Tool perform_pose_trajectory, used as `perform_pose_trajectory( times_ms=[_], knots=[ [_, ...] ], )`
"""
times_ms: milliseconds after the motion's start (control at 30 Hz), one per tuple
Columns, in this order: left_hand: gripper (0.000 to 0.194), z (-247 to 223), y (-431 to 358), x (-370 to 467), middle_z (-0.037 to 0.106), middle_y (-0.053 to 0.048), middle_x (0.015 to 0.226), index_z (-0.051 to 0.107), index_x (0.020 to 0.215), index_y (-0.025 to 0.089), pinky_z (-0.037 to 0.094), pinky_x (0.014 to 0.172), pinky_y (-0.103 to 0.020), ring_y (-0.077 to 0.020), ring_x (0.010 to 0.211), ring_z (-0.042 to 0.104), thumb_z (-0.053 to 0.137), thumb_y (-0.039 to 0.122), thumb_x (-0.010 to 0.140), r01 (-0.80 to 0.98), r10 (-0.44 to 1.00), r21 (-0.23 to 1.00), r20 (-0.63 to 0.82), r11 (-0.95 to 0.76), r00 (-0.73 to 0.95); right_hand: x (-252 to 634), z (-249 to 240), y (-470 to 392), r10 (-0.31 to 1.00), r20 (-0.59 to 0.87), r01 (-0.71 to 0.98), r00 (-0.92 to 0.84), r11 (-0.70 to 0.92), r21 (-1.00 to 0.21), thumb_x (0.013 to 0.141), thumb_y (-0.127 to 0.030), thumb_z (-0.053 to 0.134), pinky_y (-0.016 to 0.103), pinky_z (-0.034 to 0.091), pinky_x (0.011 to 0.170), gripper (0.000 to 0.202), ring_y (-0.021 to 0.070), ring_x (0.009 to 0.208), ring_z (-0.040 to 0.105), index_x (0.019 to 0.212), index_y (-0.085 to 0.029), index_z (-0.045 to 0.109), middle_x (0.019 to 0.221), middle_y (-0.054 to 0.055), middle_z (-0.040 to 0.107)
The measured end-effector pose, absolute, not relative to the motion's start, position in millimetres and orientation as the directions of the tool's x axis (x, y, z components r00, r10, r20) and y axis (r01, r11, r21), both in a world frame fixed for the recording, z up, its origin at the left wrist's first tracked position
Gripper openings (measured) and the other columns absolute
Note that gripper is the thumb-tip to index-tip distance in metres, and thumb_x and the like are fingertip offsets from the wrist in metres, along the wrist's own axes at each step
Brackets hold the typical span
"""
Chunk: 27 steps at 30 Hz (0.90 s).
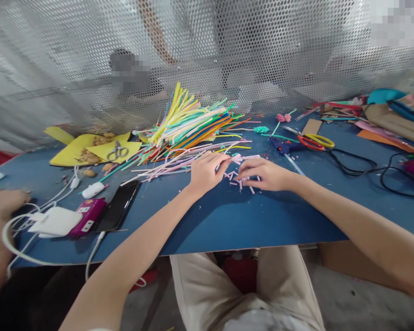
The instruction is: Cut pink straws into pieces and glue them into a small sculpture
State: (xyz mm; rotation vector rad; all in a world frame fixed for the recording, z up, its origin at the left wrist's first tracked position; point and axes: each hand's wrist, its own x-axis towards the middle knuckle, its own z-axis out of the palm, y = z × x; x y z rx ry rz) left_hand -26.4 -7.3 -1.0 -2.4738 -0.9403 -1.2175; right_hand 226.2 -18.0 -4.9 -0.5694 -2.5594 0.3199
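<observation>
My left hand (209, 173) pinches a lilac fuzzy stem, a pipe cleaner (237, 159), between thumb and forefinger; bits branch off it and its far end reaches right above my other hand. Close beside it, my right hand (267, 175) rests low over short cut lilac pieces (232, 177) on the blue table. Its fingers are bent together at the pieces, and whatever is between the tips is too small to make out. Behind my left hand lie long loose lilac pipe cleaners (169, 168).
A large multicoloured pipe cleaner bundle (193, 126) lies behind. Red-and-yellow-handled scissors (312, 141), a blue glue gun (282, 146) and a black cable (355, 172) are to the right. At left are a phone (119, 205), a white charger (57, 221) and another person's hand (10, 204).
</observation>
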Motion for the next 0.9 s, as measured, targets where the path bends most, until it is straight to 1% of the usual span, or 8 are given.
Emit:
perform_pose_trajectory(
  times_ms=[100,200,300,400,567,667,767,900],
  knots=[
    [0.017,-0.2,-9.5,-24.6,0.077,-0.002,0.092,0.073,0.098,0.021,0.048,0.077,-0.028,-0.0156,0.083,0.067,0.059,0.031,0.099,0.628,0.44,0.078,0.78,-0.774,0.445,220.7,-6.7,-21.0,0.439,0.374,0.365,-0.817,0.896,-0.254,0.099,-0.034,0.06,0.043,0.044,0.101,0.022,0.0244,0.112,0.062,0.111,-0.026,0.076,0.119,0.008,0.069],
    [0.02,1.3,-11.5,-23.2,0.074,-0.002,0.08,0.073,0.095,0.021,0.046,0.073,-0.029,-0.0151,0.076,0.064,0.058,0.033,0.099,0.629,0.442,0.074,0.775,-0.773,0.452,219.7,-10.5,-20.0,0.455,0.342,0.39,-0.822,0.888,-0.244,0.1,-0.033,0.057,0.041,0.044,0.096,0.022,0.0239,0.106,0.062,0.097,-0.023,0.076,0.117,0.009,0.067],
    [0.022,2.3,-12.7,-22.7,0.071,-0.001,0.076,0.073,0.094,0.021,0.046,0.073,-0.029,-0.0146,0.073,0.062,0.057,0.034,0.099,0.617,0.444,0.069,0.757,-0.784,0.479,218.2,-14.4,-20.1,0.469,0.313,0.406,-0.826,0.88,-0.249,0.102,-0.03,0.052,0.044,0.042,0.097,0.023,0.0243,0.104,0.061,0.097,-0.021,0.072,0.116,0.009,0.067],
    [0.023,2.8,-13.9,-22.7,0.071,-0.001,0.076,0.073,0.093,0.021,0.046,0.074,-0.03,-0.0148,0.073,0.061,0.057,0.035,0.099,0.609,0.437,0.053,0.745,-0.791,0.504,216.3,-14.7,-22.3,0.493,0.337,0.42,-0.802,0.867,-0.267,0.102,-0.027,0.049,0.046,0.041,0.097,0.02,0.0253,0.103,0.058,0.098,-0.02,0.067,0.11,0.009,0.068],
    [0.023,3.5,-15.5,-21.6,0.07,-0.001,0.073,0.073,0.092,0.021,0.045,0.073,-0.029,-0.0147,0.071,0.06,0.057,0.035,0.099,0.597,0.434,0.063,0.748,-0.8,0.502,216.6,-6.9,-23.9,0.554,0.457,0.404,-0.696,0.828,-0.39,0.103,-0.029,0.047,0.038,0.048,0.087,0.021,0.0218,0.091,0.06,0.097,-0.02,0.065,0.092,0.008,0.069],
    [0.02,3.0,-14.3,-21.5,0.069,0.0,0.07,0.072,0.092,0.021,0.046,0.072,-0.028,-0.014,0.069,0.061,0.057,0.034,0.099,0.59,0.453,0.129,0.774,-0.797,0.442,219.0,-4.0,-23.4,0.643,0.469,0.429,-0.605,0.76,-0.488,0.1,-0.038,0.056,0.035,0.051,0.081,0.019,0.0188,0.084,0.064,0.096,-0.022,0.066,0.088,0.004,0.071],
    [0.016,1.8,-12.1,-22.7,0.067,0.001,0.068,0.072,0.092,0.02,0.047,0.071,-0.028,-0.0132,0.066,0.06,0.062,0.032,0.096,0.542,0.427,0.141,0.785,-0.829,0.449,222.1,-4.4,-24.7,0.752,0.481,0.461,-0.451,0.658,-0.596,0.091,-0.046,0.069,0.033,0.054,0.073,0.024,0.0168,0.074,0.068,0.096,-0.023,0.064,0.085,0.002,0.074],
    [0.016,0.7,-11.1,-22.6,0.063,0.002,0.062,0.072,0.093,0.02,0.049,0.071,-0.028,-0.012,0.062,0.059,0.064,0.033,0.094,0.438,0.378,0.136,0.758,-0.889,0.532,226.0,-3.1,-29.8,0.767,0.501,0.383,-0.401,0.637,-0.669,0.09,-0.045,0.07,0.033,0.058,0.076,0.022,0.0197,0.082,0.075,0.093,-0.024,0.063,0.087,0.002,0.076]
  ],
)
